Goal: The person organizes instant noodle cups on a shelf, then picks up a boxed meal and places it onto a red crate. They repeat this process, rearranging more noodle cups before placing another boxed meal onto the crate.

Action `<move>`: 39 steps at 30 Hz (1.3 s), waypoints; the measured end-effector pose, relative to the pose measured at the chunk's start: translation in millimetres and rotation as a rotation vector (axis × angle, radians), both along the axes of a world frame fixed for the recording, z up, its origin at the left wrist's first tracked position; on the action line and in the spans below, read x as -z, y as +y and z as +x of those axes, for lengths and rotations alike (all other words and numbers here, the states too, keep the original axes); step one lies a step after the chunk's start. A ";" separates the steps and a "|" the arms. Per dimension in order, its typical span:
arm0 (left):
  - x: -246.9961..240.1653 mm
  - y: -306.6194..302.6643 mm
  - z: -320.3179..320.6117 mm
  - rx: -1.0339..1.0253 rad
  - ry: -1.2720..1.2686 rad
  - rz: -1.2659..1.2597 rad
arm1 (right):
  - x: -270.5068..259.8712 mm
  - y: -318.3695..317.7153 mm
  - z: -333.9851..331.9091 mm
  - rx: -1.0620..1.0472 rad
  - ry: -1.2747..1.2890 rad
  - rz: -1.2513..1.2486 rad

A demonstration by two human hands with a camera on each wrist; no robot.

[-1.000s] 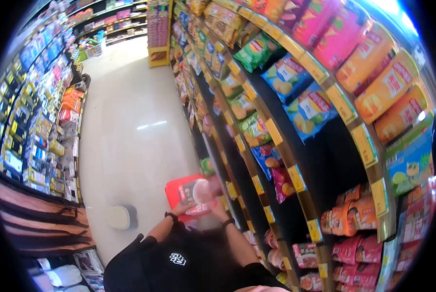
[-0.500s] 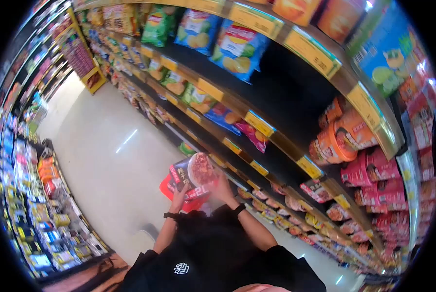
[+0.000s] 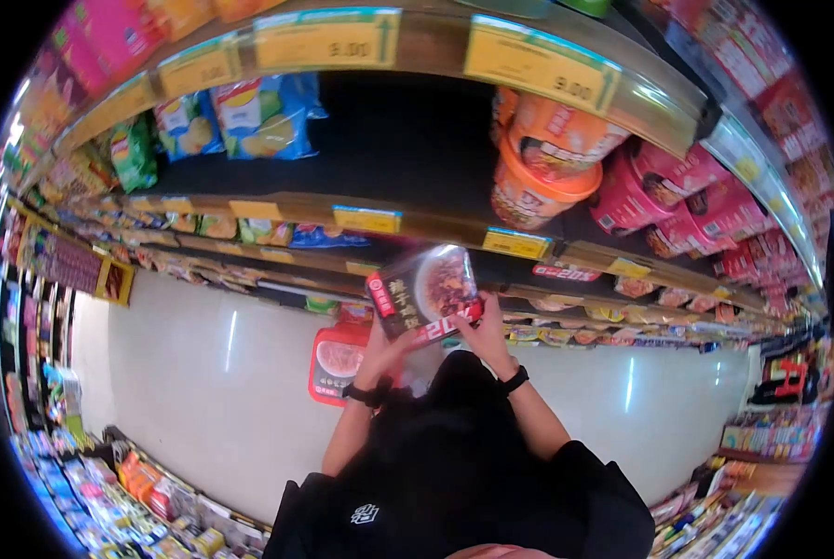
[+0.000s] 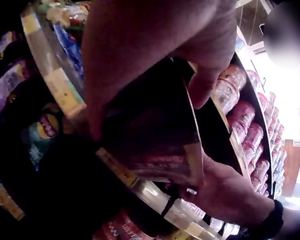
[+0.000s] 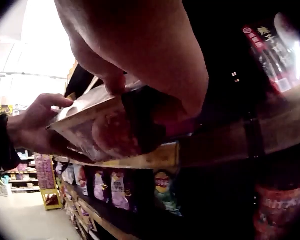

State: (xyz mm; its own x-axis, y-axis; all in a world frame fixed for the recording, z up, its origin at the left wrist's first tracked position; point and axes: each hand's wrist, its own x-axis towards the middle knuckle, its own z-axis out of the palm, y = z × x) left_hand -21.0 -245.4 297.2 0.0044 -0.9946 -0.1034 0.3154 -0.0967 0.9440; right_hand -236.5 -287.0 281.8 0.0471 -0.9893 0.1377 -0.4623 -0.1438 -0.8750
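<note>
A black and red food box point(image 3: 403, 303), printed with a picture of a bowl of food and a "20%" mark, is held tilted in front of the shelf. My left hand point(image 3: 378, 354) grips its lower left side, while my right hand point(image 3: 489, 328) grips the lower right corner with the thumb over the front. In the left wrist view the box's dark side point(image 4: 150, 125) lies between both hands. The right wrist view shows the left hand point(image 5: 37, 122) around the far end. Below on the left is a red basket point(image 3: 313, 377) with a similar box point(image 3: 338, 361) in it.
Shelves with yellow price tags point(image 3: 328, 39) curve across the front. Blue chip bags point(image 3: 266, 116) stand at the left, orange tubs point(image 3: 542, 186) and pink tubs point(image 3: 636, 196) at the right. The pale aisle floor point(image 3: 230, 373) spreads below.
The head view has turned right to face the shelf. Both hands have raised the box away from the red basket, toward the shelf, and keep their grip on it.
</note>
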 end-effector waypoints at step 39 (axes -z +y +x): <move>94.5 -211.0 -65.0 0.297 -1.044 -0.109 | 24.8 -92.3 -43.7 0.253 0.751 -0.200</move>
State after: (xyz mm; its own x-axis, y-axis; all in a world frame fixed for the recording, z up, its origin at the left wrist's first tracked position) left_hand -86.0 -456.4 202.7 -0.2026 -0.9742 -0.0993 -0.6687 0.0635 0.7408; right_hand -280.2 -379.4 257.0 -0.0243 -0.9424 0.3335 -0.9544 -0.0774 -0.2882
